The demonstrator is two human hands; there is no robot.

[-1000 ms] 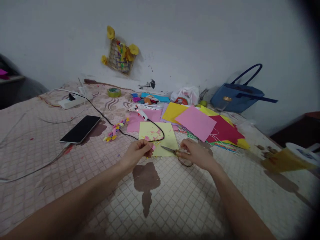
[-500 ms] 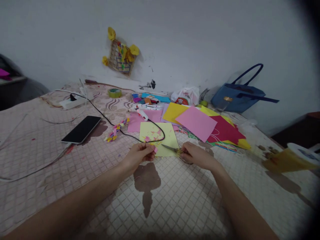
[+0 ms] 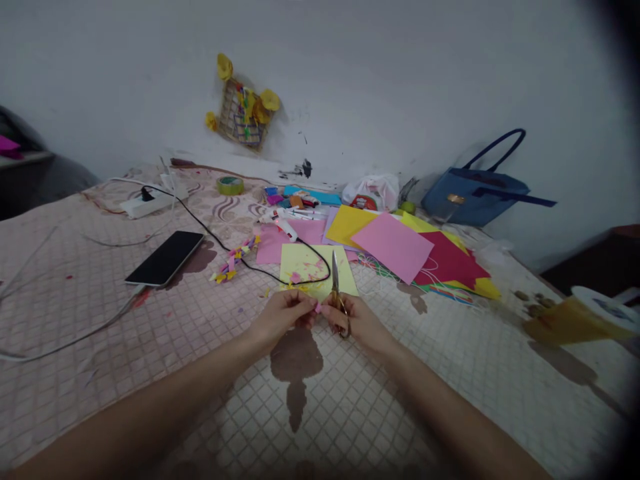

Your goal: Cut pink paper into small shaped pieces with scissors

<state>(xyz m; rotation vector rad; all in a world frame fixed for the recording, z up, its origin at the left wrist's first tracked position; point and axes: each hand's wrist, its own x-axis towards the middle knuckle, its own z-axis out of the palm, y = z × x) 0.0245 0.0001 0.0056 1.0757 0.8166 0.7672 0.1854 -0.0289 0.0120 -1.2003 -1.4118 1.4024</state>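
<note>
Between the fingertips of my two hands is a small pink paper piece (image 3: 319, 308). My left hand (image 3: 286, 316) pinches it from the left. My right hand (image 3: 357, 321) keeps a pair of scissors (image 3: 335, 273) against its palm, blades pointing up and away, while its thumb and finger touch the pink piece. Under and beyond the hands lies a pale yellow sheet (image 3: 345, 267) scattered with pink and yellow paper scraps (image 3: 305, 272). A white glue gun (image 3: 285, 227) rests behind it, its black cord looping over the sheet.
Left are a black tablet (image 3: 165, 259), a white power strip (image 3: 150, 203) and a string of coloured paper bits (image 3: 235, 259). Coloured sheets (image 3: 393, 245) pile up to the right, before a blue bag (image 3: 475, 193). A yellow tub (image 3: 575, 320) stands far right; green tape (image 3: 230, 185) lies behind.
My right hand has moved left to meet my left hand at the pink paper. The scissors have swung from pointing left to pointing up and away.
</note>
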